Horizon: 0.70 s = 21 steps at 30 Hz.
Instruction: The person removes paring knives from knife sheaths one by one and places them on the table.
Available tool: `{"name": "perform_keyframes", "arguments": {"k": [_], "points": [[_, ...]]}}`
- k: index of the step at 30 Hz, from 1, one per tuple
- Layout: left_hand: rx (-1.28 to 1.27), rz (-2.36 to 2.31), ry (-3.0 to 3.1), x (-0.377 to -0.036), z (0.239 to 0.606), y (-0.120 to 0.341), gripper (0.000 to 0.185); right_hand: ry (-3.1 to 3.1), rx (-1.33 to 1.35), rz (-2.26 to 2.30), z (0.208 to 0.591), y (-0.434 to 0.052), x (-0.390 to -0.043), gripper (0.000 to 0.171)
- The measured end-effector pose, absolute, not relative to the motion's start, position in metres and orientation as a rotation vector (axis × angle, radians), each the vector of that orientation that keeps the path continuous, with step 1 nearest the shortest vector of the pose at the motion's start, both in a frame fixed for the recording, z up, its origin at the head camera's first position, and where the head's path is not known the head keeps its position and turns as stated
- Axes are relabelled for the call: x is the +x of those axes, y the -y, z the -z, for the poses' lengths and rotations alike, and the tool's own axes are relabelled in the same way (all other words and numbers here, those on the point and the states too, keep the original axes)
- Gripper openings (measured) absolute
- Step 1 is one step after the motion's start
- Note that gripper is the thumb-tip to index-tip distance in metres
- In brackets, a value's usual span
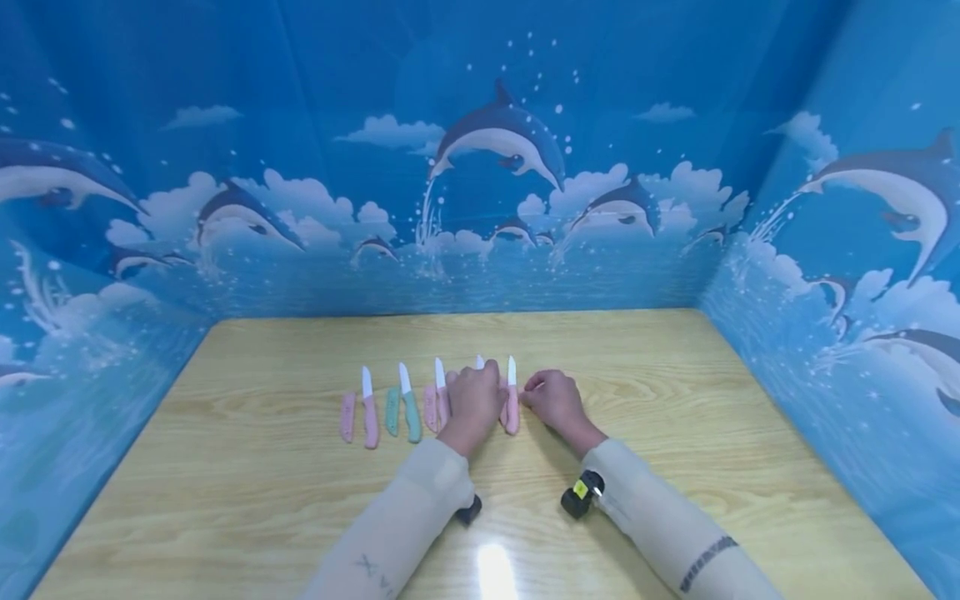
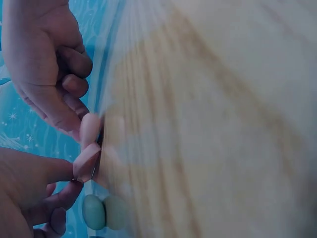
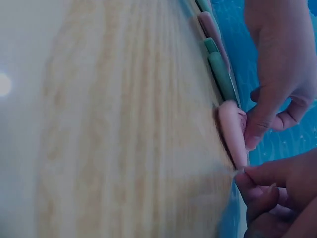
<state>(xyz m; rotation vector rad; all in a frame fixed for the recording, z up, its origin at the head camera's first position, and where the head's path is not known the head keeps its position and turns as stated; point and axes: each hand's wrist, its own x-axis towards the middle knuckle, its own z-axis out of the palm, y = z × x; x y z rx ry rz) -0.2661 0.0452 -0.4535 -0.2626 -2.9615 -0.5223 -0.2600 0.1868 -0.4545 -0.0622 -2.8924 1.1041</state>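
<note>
At the right end of the row lies a pink-handled knife point(image 1: 513, 412) with a white blade. Beside its left side is a pink knife sheath point(image 2: 85, 163). My left hand point(image 1: 474, 400) pinches that sheath between thumb and finger, as the left wrist view shows. It hides most of a green-handled knife point(image 3: 223, 74), whose white blade tip shows beyond the knuckles. My right hand point(image 1: 557, 400) is just right of the end knife, its fingers bent and thumb and fingertip close together. Whether those fingertips touch the pink handle or hold anything is unclear.
Leftward in the row lie a pink knife point(image 1: 371, 421) with a pink sheath point(image 1: 347, 417), a green knife point(image 1: 412, 417) with a green sheath point(image 1: 392, 411), and another pink knife point(image 1: 442, 400) with its sheath point(image 1: 430, 408). Dolphin-print curtains point(image 1: 360, 283) border the wooden table point(image 1: 262, 500).
</note>
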Motion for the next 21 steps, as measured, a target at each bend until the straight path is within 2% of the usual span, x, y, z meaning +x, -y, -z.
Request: {"name": "perform_keyframes", "arguments": {"k": [9,21], "points": [[-0.252,0.418,3.016,-0.2646,0.4533,-0.0456,0.021,2.909,0.009,-1.053,0.4576,-0.1817,-0.2571,0.028],[-0.296,0.443,2.998,-0.2632,0.4533,-0.0421,0.022,2.894,-0.032,-1.041,0.4591,-0.1846,-0.2595,0.028]]}}
